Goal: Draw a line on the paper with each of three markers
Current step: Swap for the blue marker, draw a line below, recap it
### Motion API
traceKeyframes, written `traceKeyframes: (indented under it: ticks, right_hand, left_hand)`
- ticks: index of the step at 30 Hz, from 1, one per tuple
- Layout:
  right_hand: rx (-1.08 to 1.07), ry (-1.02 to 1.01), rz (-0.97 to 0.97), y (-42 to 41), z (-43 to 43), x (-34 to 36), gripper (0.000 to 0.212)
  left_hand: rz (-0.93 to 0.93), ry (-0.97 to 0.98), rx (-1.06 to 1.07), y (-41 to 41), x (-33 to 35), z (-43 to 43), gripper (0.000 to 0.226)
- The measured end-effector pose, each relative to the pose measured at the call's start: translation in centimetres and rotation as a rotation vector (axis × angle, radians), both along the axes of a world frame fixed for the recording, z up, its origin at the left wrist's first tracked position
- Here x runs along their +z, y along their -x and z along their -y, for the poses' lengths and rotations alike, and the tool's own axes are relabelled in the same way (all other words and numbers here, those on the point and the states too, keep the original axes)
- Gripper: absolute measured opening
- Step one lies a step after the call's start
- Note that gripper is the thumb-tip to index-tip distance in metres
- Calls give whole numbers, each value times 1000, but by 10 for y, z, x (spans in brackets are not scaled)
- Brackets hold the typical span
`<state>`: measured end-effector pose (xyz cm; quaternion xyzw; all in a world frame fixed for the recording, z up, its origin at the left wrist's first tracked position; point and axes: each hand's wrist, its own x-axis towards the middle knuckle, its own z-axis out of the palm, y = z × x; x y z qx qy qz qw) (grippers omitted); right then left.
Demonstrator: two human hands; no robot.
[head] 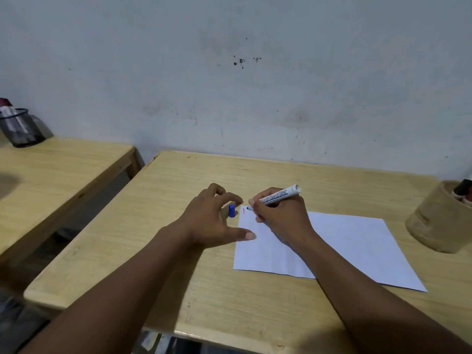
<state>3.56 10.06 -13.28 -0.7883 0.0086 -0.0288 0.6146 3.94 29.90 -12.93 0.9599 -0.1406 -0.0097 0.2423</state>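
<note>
A white sheet of paper [344, 249] lies on the wooden table [178, 277]. A short red line [244, 211] marks the paper's far left corner. My right hand [281, 215] grips a white board marker [279, 195], its blue tip touching the paper just right of the red line. The marker's blue cap [231, 210] stands upright on the table beside the paper's left edge. My left hand [214, 218] rests on the table around the cap, fingers spread, thumb on the paper's edge, holding nothing.
A tan round holder [439, 218] with markers in it stands at the table's right edge. A second wooden table [56, 169] at the left bears a black mesh cup [20, 129] with a marker. A grey wall rises behind.
</note>
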Motion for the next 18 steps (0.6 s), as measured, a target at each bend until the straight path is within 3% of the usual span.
traceKeyframes:
  ticks: [6,9,14,18]
  right_hand:
    - [26,-30,-49,-1,1,-1,8]
    - [-18,-150,-56,1,2,9,8]
    - [-152,-468,-196,-3,15,34,9]
    - [-143,-482,-131,-7,40,62,15]
  left_hand:
    - [-6,-10,9,1,2,2,90]
    - [-35,8,10,-1,4,1,82]
    - [-75,319,70,-6,8,-6,29]
    - [-108,499,90,-10,15,-4,7]
